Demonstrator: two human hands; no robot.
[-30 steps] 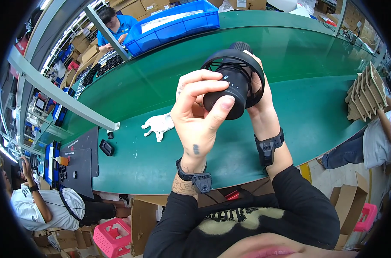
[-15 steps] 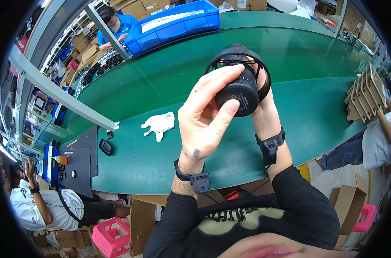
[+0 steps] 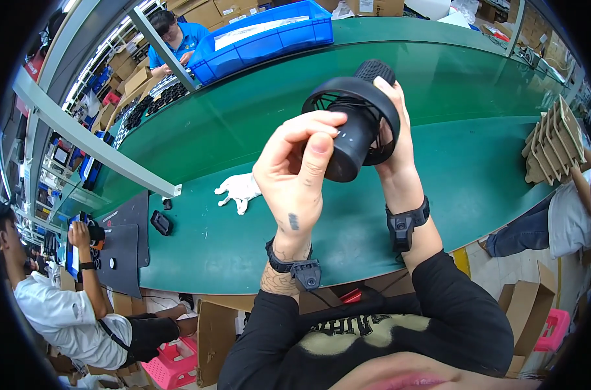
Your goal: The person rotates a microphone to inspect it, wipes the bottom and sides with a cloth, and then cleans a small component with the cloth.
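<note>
Above the bench I hold up a black microphone (image 3: pixel 352 144) with a mesh grille at its far end. A wide black shock mount ring (image 3: pixel 317 97) with thin cords surrounds its body. My right hand (image 3: pixel 399 133) grips the microphone from the right and behind, thumb up by the grille; its other fingers are mostly hidden. On the left side, my left hand (image 3: pixel 292 162) has its bent fingers and thumb at the smooth lower body. A white glove (image 3: pixel 239 190) lies on the green bench (image 3: pixel 243 250), partly behind my left hand.
Left on the bench are a small black tray-like part (image 3: pixel 161 223) and dark mats (image 3: pixel 123 240). A grey metal frame (image 3: pixel 107 146) crosses there. Beyond stands a blue bin (image 3: pixel 269 49). Co-workers are at left and far left; another at right holds cardboard dividers (image 3: pixel 555 143).
The microphone has tilted, so its round base now faces less toward me and its grille shows more. My left hand has shifted slightly left and down. The left co-worker has leaned toward the bench.
</note>
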